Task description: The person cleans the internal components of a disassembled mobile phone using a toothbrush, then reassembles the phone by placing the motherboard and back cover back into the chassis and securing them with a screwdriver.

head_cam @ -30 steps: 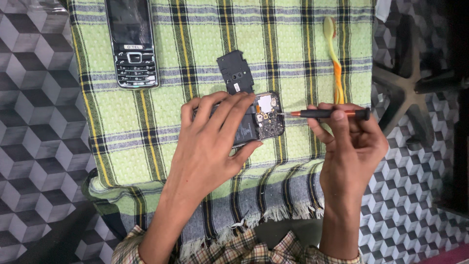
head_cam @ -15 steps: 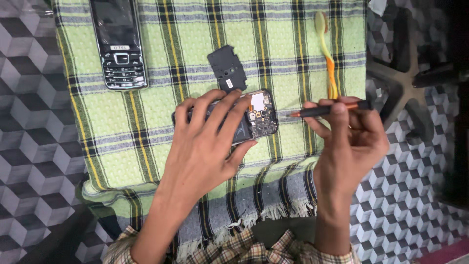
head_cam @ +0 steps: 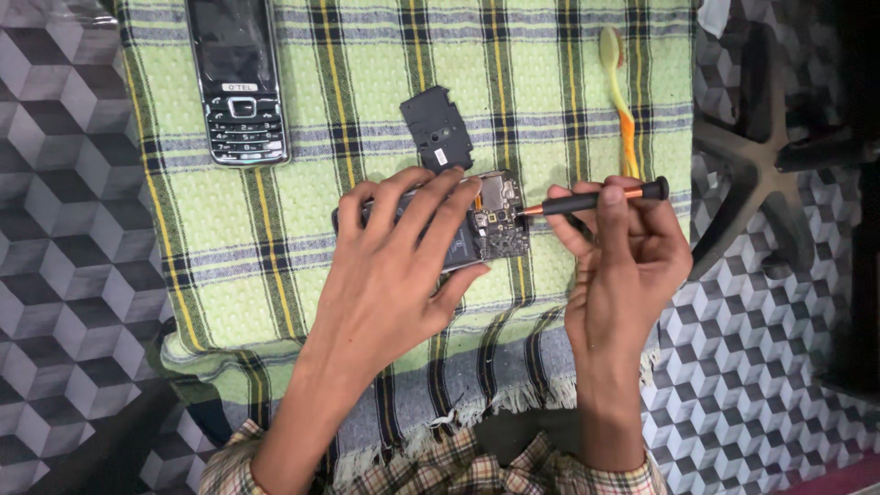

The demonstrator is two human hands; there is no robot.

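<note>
Left hand [head_cam: 403, 266] spread flat over an opened phone [head_cam: 490, 225] near the middle of the green checked cloth [head_cam: 302, 275], fingers slightly apart and pressing down on its body, thumb hooked under the near edge. Exposed circuit board showing at the phone's right end, clear of the fingertips. Right hand [head_cam: 623, 266] just beside that end, fingers together and clamped on a black screwdriver [head_cam: 596, 197] held almost level, tip touching or nearly touching the board; which of the two, impossible to tell. Black plastic cover piece [head_cam: 438, 128] lying loose just beyond the phone, toward the far edge of the cloth. Whole keypad phone [head_cam: 236, 82] face up at the far left corner, well apart from both hands. Yellow and orange toothbrush [head_cam: 619, 92] along the right edge. Fringed near edge of the cloth hanging over, with patterned cube flooring [head_cam: 64, 229] either side and a dark chair base [head_cam: 761, 165] off to the right.
</note>
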